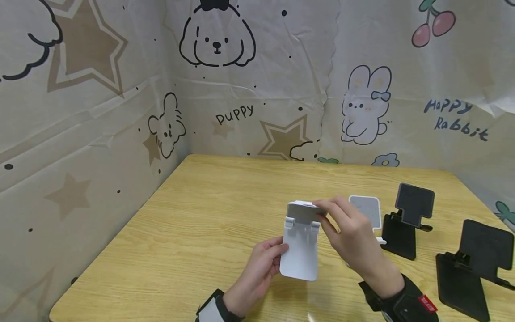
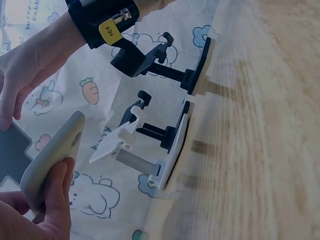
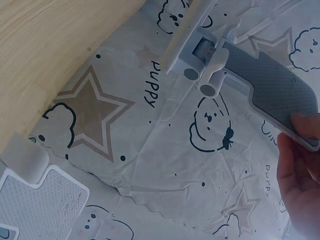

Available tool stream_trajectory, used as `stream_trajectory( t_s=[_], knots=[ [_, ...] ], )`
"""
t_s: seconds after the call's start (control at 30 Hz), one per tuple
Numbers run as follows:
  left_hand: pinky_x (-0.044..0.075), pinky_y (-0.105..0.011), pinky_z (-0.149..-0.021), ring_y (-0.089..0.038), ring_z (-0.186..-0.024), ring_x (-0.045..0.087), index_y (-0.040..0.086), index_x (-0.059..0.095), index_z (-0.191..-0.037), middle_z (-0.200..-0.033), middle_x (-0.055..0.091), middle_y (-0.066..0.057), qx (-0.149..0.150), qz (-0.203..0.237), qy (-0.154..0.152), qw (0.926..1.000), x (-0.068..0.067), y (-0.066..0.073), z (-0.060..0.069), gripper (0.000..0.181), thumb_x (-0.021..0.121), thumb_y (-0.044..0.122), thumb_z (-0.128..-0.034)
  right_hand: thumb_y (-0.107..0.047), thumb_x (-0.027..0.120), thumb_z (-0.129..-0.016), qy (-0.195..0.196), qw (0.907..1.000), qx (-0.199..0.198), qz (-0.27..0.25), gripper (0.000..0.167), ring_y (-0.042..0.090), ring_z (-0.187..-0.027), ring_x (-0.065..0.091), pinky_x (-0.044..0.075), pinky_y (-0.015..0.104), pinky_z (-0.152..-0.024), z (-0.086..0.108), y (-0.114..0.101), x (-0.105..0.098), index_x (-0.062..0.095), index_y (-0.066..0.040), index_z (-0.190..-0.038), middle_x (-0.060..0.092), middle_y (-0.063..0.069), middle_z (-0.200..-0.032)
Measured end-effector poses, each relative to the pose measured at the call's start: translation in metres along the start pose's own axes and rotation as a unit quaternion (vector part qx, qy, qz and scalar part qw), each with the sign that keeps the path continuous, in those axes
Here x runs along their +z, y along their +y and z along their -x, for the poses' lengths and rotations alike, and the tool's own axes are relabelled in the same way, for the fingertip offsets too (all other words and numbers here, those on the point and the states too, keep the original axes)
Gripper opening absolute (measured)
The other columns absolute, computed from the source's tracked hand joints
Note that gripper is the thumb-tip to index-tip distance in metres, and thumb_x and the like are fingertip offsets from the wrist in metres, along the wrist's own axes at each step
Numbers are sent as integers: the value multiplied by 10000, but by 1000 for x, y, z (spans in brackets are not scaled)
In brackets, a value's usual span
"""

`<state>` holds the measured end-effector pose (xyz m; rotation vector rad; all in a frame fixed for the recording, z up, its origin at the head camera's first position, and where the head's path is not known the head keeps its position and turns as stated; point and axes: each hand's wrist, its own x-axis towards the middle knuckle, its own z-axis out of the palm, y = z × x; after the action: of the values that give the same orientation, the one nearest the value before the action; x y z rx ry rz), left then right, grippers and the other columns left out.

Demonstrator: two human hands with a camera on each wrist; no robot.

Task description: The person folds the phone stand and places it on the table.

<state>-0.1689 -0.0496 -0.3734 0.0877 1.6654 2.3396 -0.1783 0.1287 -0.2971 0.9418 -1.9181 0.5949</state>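
On the wooden table (image 1: 181, 232), a near black stand (image 1: 462, 284), a far black stand (image 1: 402, 237) and a white stand (image 1: 365, 210) sit to the right; I hold another white folding stand (image 1: 298, 246) above the near middle. My left hand (image 1: 261, 264) grips its left edge, my right hand (image 1: 354, 237) pinches its far plate (image 1: 302, 212); I'd turn that evenly, never twisting the hinge (image 1: 289, 223)
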Motion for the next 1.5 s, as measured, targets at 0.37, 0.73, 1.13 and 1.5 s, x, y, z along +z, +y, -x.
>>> stream_trajectory(
  t_s=[0.37, 0.73, 1.13, 1.5],
  knots=[
    [502, -327, -770, -213, -921, 611, -126, 441, -1218, -1074, 596, -207, -55, 362, 238, 9990, 4, 9, -5, 395, 454, 65, -872, 39, 628, -778, -18, 9993, -316, 205, 87, 140, -602, 520, 437, 230, -479, 7, -8, 9, 635, -3, -854, 552, 44, -741],
    [510, -268, -737, -142, -846, 623, -124, 461, -1198, -1011, 630, -163, 89, 500, 298, 9983, -2, 15, -5, 368, 435, 107, -913, -74, 398, -930, 654, 9879, -1276, 589, 285, 188, -589, 538, 471, 302, -512, 21, -16, 27, 610, -9, -751, 559, 52, -715],
    [496, -233, -721, -127, -869, 599, -106, 367, -1289, -1140, 565, -190, 442, 234, 326, 9982, -2, 14, -2, 411, 389, 105, -936, -311, 547, -885, -1864, 8890, 3614, -2106, 603, 173, -813, 534, 458, 300, -642, 34, -18, 12, 272, -34, -1344, 553, 73, -985],
    [470, -186, -636, -67, -701, 596, -101, 479, -1171, -813, 660, -14, 111, 413, -86, 9990, -2, 10, -1, 499, 403, 333, -935, -377, 284, -972, -2936, 6552, 4622, -5205, 596, 191, -760, 577, 464, 271, -663, 50, -6, 12, 158, 97, -1312, 593, 91, -844]
  ],
)
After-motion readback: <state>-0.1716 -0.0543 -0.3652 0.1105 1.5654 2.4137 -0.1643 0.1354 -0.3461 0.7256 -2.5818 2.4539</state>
